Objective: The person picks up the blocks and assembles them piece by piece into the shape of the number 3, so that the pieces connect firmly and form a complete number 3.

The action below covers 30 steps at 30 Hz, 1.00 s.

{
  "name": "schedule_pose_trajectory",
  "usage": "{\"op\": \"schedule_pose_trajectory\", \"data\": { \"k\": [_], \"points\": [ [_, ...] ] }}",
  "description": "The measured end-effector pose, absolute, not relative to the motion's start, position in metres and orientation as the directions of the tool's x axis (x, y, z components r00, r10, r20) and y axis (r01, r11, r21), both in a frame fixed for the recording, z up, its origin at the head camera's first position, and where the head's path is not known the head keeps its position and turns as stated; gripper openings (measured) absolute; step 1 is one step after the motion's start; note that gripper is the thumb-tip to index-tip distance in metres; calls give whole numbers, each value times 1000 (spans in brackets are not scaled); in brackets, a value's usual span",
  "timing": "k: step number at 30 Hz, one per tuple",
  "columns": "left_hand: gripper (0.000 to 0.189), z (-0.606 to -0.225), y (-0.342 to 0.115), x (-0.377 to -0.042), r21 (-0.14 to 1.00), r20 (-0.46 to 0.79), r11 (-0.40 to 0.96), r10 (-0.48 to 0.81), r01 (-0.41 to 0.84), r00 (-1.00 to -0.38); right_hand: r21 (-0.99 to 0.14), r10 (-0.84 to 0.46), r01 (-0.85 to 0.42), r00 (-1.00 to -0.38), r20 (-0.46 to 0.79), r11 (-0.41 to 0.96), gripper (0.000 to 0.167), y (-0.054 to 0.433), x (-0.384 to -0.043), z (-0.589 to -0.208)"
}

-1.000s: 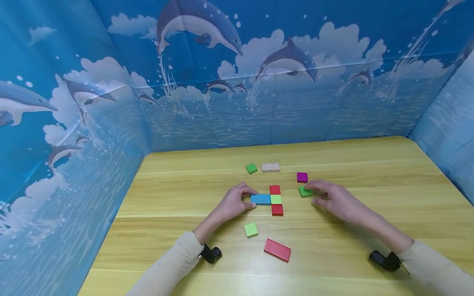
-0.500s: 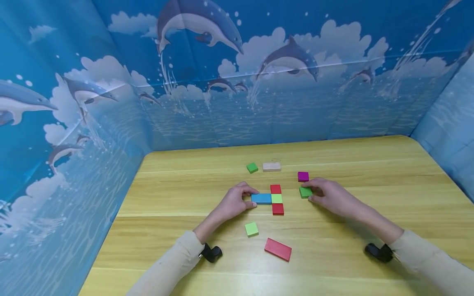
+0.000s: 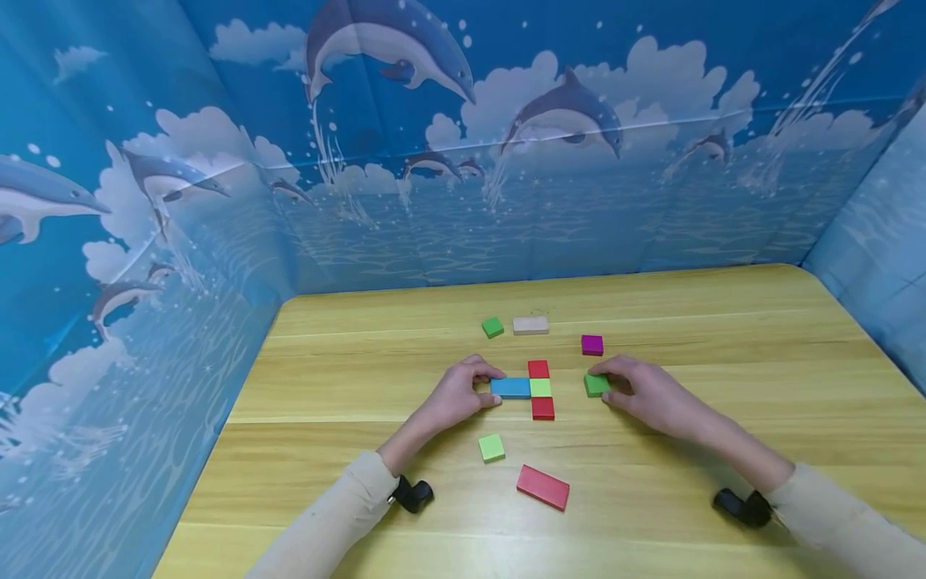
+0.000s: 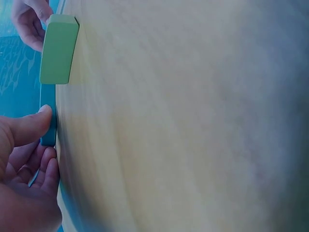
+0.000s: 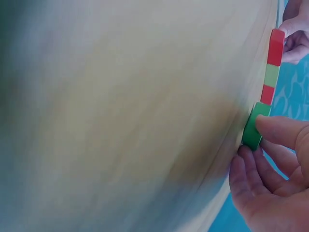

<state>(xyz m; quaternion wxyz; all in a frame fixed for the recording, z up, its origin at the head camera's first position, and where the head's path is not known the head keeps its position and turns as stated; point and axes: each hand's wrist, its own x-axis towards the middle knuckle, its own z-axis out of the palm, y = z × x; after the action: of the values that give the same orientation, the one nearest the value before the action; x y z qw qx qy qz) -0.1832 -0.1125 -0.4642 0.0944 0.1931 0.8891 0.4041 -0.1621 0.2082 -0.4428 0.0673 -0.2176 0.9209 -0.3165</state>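
Note:
My left hand [image 3: 453,394] pinches the left end of a blue rectangular block [image 3: 510,388] between thumb and fingers. The blue block's right end meets a light green square block [image 3: 540,388], which lies between two red square blocks [image 3: 538,369] in a column. To the right, my right hand [image 3: 651,394] pinches a green square block [image 3: 596,386] between thumb and fingers, apart from the column. In the right wrist view the thumb presses on the near face of that green block [image 5: 256,126]. A purple block [image 3: 592,345] lies just beyond it.
Another green block [image 3: 493,327] and a pale greyish block [image 3: 531,326] lie farther back on the wooden table [image 3: 347,354]. Nearer are a loose light green block [image 3: 491,448] and a red rectangular block [image 3: 542,487]. A dolphin-print cloth [image 3: 405,233] borders the table's back and sides.
My right hand has closed its thumb and fingers on the green block and drawn it slightly nearer, away from the purple block. The left hand stays in place on the blue block.

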Motion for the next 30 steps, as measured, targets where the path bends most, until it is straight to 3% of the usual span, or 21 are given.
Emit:
{"op": "schedule_pose_trajectory", "data": {
  "k": [30],
  "points": [
    [29, -463, -112, -183, 751, -11, 603, 418, 269, -908, -709, -491, -324, -870, -37, 627, 33, 182, -127, -444]
  ]
}}
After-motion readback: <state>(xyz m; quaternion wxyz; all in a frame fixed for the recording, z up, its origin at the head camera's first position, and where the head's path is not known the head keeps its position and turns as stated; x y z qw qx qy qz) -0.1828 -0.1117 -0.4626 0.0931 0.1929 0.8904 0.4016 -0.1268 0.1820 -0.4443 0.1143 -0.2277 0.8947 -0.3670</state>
